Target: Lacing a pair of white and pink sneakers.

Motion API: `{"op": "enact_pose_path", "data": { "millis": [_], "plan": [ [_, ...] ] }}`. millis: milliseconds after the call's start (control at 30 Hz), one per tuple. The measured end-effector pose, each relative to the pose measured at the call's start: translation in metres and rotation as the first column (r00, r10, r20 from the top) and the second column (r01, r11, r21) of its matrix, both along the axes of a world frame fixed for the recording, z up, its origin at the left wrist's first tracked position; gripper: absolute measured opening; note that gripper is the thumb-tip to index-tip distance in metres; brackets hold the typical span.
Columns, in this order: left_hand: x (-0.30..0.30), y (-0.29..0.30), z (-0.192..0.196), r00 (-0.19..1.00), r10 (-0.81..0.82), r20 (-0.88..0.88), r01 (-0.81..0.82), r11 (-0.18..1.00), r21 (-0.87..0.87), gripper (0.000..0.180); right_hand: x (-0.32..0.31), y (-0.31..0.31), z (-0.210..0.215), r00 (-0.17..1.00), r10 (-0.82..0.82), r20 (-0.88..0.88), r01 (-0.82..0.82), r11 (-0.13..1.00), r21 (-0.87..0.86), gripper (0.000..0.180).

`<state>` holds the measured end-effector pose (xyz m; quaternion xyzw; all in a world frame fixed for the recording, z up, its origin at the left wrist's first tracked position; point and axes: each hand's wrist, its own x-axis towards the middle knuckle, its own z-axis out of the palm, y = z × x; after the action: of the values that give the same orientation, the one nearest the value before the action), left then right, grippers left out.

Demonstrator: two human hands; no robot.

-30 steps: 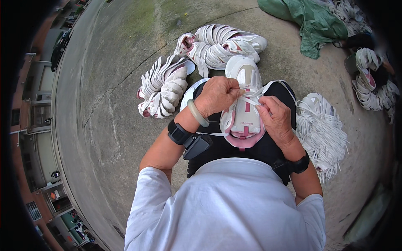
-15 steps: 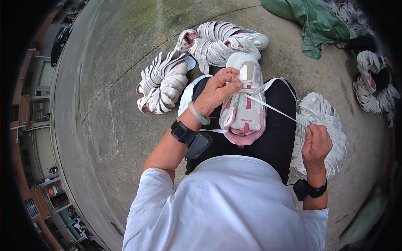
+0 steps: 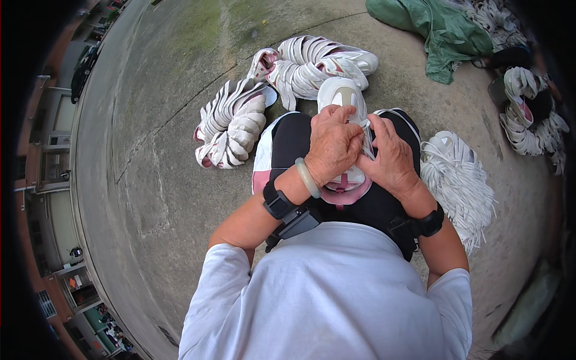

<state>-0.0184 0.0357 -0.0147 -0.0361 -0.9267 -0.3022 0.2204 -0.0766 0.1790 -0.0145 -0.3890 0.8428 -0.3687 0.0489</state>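
Observation:
A white, grey and pink sneaker upper [image 3: 339, 89] lies across my black-clad lap, toe pointing away. My left hand [image 3: 333, 143] covers its lacing area, with fingers bent and closed near the white shoelace [image 3: 365, 124]. The left fingertips are partly hidden. Close against it on the right, my right hand [image 3: 391, 151] pinches the lace at the eyelet edge. Both thumbs almost meet over the middle of the upper. The pink heel collar shows below my hands. Most of the lacing is covered.
Beside my right thigh is a heap of white laces [image 3: 461, 186]. Two curved stacks of nested uppers, a left one [image 3: 233, 129] and a far one [image 3: 309, 72], rest on the concrete. A green sack [image 3: 435, 33] and another stack [image 3: 523, 129] are at the far right.
My right hand has come in from the right, where it held the lace stretched out, to the upper. My left hand has shifted slightly nearer and now covers more of the lacing.

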Motion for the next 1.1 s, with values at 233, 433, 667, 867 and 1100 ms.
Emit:
{"op": "enact_pose_path", "data": {
  "millis": [233,433,667,867,1100],
  "plan": [
    [-0.003,0.01,-0.002,0.985,0.162,0.059,-0.148,0.971,-0.189,0.009,-0.006,0.003,0.004,0.994,-0.008,0.109,-0.006,0.992,0.123,0.038],
    [0.001,0.012,-0.005,0.981,0.162,0.107,-0.142,0.976,-0.167,0.015,-0.007,0.005,-0.008,1.0,0.009,0.003,-0.009,0.995,0.098,0.023],
    [-0.001,0.019,-0.013,0.978,0.187,0.089,-0.171,0.971,-0.165,0.018,-0.013,0.008,-0.017,0.998,0.067,0.012,-0.067,0.998,0.012,0.017],
    [-0.01,0.025,-0.012,0.976,0.21,0.056,-0.181,0.93,-0.32,0.015,-0.014,0.01,-0.023,0.99,0.113,0.078,-0.116,0.993,0.029,0.031],
    [-0.002,0.026,0.007,0.995,0.102,-0.005,-0.092,0.875,-0.475,0.019,-0.001,0.006,-0.02,0.999,-0.033,-0.02,0.032,0.999,-0.03,0.035]
  ]
}}
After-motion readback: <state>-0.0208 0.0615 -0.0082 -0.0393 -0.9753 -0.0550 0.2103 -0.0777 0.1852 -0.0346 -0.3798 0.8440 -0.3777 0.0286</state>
